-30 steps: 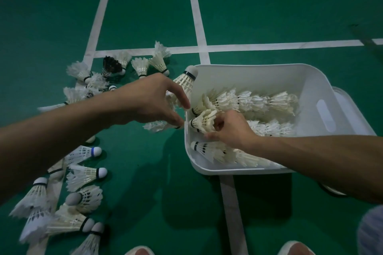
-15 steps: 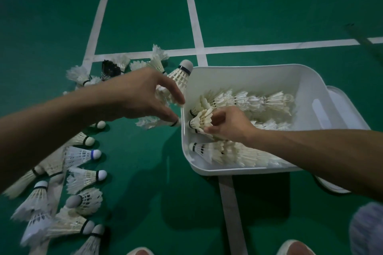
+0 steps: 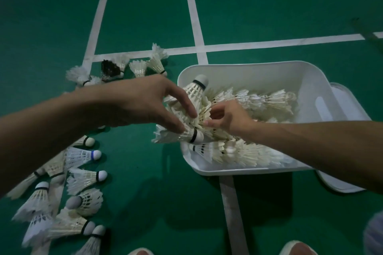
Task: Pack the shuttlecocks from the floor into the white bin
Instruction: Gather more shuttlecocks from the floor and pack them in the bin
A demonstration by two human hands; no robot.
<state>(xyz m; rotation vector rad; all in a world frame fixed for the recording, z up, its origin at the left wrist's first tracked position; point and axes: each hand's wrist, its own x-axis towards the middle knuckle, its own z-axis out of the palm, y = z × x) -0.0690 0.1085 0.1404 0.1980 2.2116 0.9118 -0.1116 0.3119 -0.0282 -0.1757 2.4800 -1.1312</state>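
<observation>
At the white bin's [image 3: 310, 80] left rim, the left hand [image 3: 145, 105] grips 2 shuttlecocks [image 3: 194, 92] while the right hand [image 3: 230, 118] pinches a nested row [image 3: 267, 101] inside. Next, probably, slot cork into feathers; many loose shuttlecocks [image 3: 83, 180] lie on the floor [image 3: 269, 6].

Stacked shuttlecocks [image 3: 259, 101] crowd the white bin [image 3: 310, 80]; green floor [image 3: 145, 182] beside it lies open.

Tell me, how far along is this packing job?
Roughly halfway, I'd guess. Done: nested rows already lie in the bin. In hand: the left hand holds two shuttlecocks at the bin's rim, while the right hand pinches the middle row. Left: over a dozen loose ones on the floor, including a black one.
</observation>
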